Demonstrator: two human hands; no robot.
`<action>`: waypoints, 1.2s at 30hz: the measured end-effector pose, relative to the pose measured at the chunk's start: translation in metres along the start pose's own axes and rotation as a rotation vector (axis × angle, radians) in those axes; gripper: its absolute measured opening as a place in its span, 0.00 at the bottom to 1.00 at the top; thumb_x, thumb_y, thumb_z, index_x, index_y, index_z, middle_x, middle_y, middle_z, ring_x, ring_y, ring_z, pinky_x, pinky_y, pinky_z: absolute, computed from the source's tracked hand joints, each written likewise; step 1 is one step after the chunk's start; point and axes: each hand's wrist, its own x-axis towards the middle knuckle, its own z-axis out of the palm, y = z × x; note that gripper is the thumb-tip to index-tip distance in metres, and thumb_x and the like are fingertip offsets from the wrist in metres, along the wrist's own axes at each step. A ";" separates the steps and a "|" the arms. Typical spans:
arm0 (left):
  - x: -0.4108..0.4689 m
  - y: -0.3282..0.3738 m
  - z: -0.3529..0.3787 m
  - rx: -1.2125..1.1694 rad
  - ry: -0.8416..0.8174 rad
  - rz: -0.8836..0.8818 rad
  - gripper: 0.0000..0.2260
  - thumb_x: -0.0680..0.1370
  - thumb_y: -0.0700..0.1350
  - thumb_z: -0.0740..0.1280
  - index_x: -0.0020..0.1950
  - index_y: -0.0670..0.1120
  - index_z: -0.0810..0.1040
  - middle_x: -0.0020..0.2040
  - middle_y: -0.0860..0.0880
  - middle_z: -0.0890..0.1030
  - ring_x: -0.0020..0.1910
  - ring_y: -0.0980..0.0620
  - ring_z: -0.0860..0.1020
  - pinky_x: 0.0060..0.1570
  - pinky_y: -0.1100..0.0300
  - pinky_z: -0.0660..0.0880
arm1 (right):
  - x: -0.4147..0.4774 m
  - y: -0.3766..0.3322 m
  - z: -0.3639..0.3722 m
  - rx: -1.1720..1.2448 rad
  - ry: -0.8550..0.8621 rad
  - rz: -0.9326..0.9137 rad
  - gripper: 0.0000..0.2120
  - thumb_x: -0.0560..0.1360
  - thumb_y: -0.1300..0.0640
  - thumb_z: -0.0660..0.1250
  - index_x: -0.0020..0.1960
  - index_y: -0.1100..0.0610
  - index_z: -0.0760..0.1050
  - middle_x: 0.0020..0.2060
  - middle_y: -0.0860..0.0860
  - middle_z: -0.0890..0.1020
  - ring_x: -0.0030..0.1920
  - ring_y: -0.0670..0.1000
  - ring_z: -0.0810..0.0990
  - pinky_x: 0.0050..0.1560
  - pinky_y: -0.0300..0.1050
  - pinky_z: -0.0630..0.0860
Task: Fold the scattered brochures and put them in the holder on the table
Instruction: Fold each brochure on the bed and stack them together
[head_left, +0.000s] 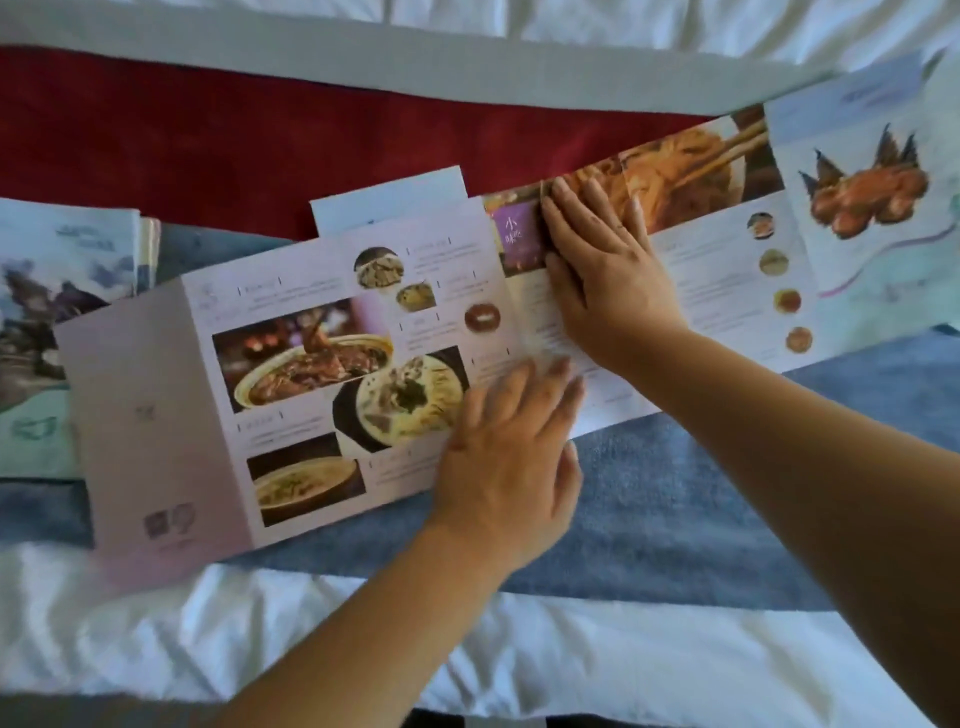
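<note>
1. White bedding (156, 623), creased, fills the bottom of the frame and shows again along the top edge.
2. Red cloth band (208, 140) runs across the upper left, and a blue cloth band (701, 509) across the middle.
3. Pink food brochure (156, 389) lies unfolded and flat in the centre left, on the blue band, showing bowls of noodles.
4. Noodle-photo brochure (727, 270) lies open in the centre right. I cannot tell whether it is one sheet with item 3.
5. Crab-picture brochure (857, 208) lies open in the upper right.
6. Landscape brochure (52, 312) sits at the left edge, partly under item 3.
7. Right hand (608, 270) lies palm down with straight fingers, pressing where items 3 and 4 meet and gripping nothing.
8. Left hand (509, 467), blurred, lies flat with fingers spread on the lower right corner of item 3, gripping nothing.
</note>
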 end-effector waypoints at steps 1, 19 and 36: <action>0.002 -0.013 -0.001 0.000 0.039 -0.026 0.27 0.83 0.55 0.50 0.82 0.52 0.59 0.83 0.51 0.57 0.81 0.46 0.58 0.73 0.43 0.62 | -0.003 0.002 0.001 -0.005 0.015 -0.018 0.24 0.86 0.54 0.56 0.82 0.59 0.63 0.81 0.52 0.63 0.83 0.56 0.54 0.81 0.52 0.41; -0.071 -0.184 0.004 0.050 0.239 -0.379 0.35 0.80 0.70 0.46 0.84 0.57 0.47 0.85 0.46 0.44 0.83 0.42 0.44 0.79 0.42 0.44 | -0.040 -0.028 0.021 -0.149 0.011 0.335 0.32 0.85 0.39 0.41 0.85 0.51 0.46 0.85 0.48 0.47 0.84 0.54 0.40 0.82 0.58 0.39; -0.060 -0.182 0.024 0.017 0.408 -0.332 0.33 0.82 0.68 0.44 0.84 0.56 0.47 0.84 0.43 0.51 0.83 0.39 0.50 0.78 0.38 0.52 | -0.040 -0.208 0.034 0.120 0.032 0.051 0.32 0.85 0.44 0.48 0.85 0.57 0.50 0.84 0.56 0.50 0.84 0.60 0.44 0.82 0.62 0.42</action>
